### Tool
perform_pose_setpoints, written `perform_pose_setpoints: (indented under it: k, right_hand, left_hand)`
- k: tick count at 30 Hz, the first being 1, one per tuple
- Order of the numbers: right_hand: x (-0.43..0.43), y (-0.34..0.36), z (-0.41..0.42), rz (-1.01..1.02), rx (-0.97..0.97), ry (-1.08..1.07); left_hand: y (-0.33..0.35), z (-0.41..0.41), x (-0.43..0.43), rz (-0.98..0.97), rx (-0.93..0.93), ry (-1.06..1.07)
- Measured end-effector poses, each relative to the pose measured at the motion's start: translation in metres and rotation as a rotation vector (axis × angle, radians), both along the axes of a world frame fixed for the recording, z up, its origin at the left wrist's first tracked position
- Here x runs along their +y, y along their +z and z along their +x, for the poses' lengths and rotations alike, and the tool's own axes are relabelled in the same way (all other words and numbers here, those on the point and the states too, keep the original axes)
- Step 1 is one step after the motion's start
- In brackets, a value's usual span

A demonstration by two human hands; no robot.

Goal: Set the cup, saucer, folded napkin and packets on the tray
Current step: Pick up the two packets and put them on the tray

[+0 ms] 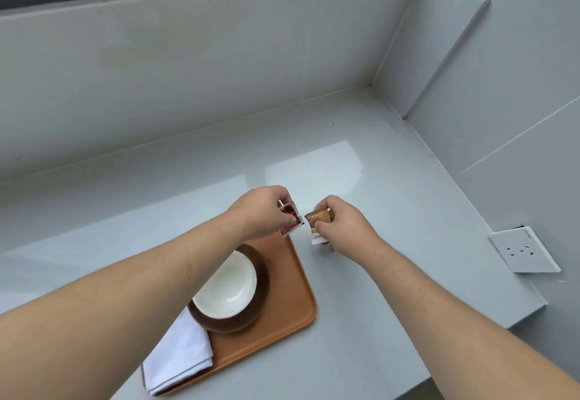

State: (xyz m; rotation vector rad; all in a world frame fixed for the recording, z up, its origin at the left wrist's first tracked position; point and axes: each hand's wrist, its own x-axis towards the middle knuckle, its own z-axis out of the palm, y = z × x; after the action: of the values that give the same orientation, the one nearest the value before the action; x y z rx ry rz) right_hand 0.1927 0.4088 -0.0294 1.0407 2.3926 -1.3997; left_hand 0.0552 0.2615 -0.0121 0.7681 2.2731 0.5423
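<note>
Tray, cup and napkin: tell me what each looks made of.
Tray: probably plastic, smooth matte orange-brown with a moulded raised rim. Cup: seemingly glazed ceramic, glossy white inside, brown outside. Napkin: white cloth or thick paper, soft layered folds; unclear which.

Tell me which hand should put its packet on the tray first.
Probably left. The left hand holds the red packet right over the tray's far corner, while the right hand holds the brown packet above the counter, off the tray's right edge.
</note>
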Motion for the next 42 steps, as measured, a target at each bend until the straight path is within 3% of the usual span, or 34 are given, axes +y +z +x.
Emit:
perform_pose_setpoints:
  k: [10,25,42]
  right_hand:
    - [-0.030,0.009,-0.040,0.103,-0.070,0.202]
    - [-0.046,0.008,-0.083,0.318,-0.131,0.472]
    - [-0.055,-0.006,-0.099,0.448,-0.223,0.609]
  left_hand:
    - [-0.008,-0.030,-0.058,0.004,-0.001,0.118]
    - [-0.029,-0.036,-0.068,-0.111,0.053,0.110]
    - [-0.025,-0.039,-0.064,-0.294,0.138,-0.062]
